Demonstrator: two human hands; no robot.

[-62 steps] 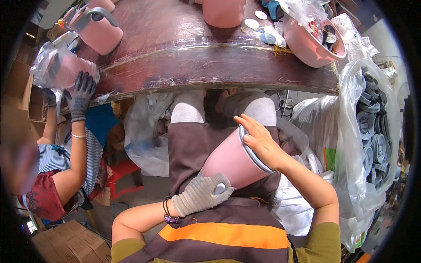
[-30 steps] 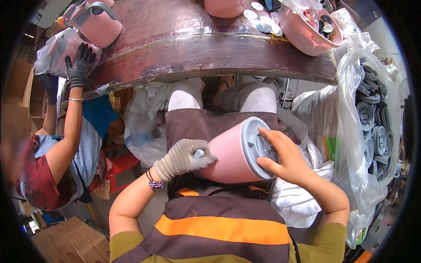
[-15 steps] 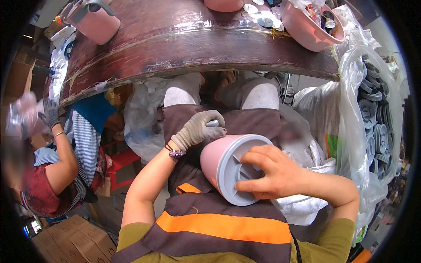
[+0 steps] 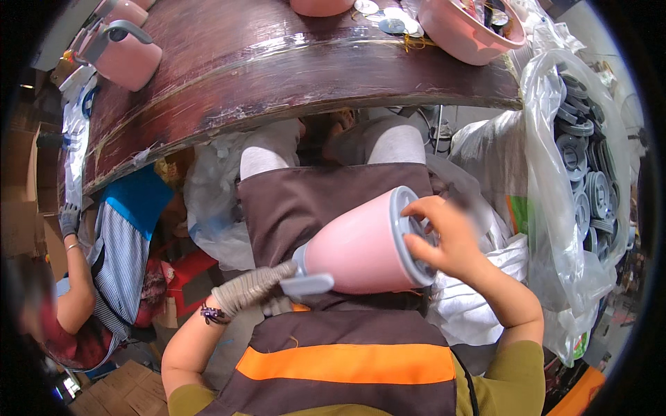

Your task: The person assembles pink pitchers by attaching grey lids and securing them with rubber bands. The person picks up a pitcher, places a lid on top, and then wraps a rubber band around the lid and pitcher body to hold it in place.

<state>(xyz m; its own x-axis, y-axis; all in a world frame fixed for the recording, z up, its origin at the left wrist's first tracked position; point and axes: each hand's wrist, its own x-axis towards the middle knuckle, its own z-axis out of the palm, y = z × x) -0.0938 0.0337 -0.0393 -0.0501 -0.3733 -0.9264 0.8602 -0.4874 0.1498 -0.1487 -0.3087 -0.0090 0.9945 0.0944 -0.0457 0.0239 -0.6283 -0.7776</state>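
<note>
A pink jug (image 4: 354, 249) lies on its side across my lap over the dark apron (image 4: 305, 201), its wide end to the right and tilted slightly up. My left hand (image 4: 253, 284), in a grey knitted glove, closes round the narrow grey end, beside the grey handle (image 4: 309, 284). Part of that hand is blurred and some fingertips are hidden. My bare right hand (image 4: 447, 236) grips the round grey base (image 4: 416, 269) with thumb and fingers bent against its recessed face.
Ahead stands a dark red table (image 4: 277, 76) with pink jugs (image 4: 127, 59) at its left and a pink basin (image 4: 465, 35) of small items at its right. A clear bag of grey discs (image 4: 579, 159) stands right. At left a co-worker's gloved hand (image 4: 69, 220) is near the table edge.
The jug has turned from base facing me to lying sideways, showing its pink side and grey handle. My left hand has moved down and left. The co-worker's gloved hand has lowered.
</note>
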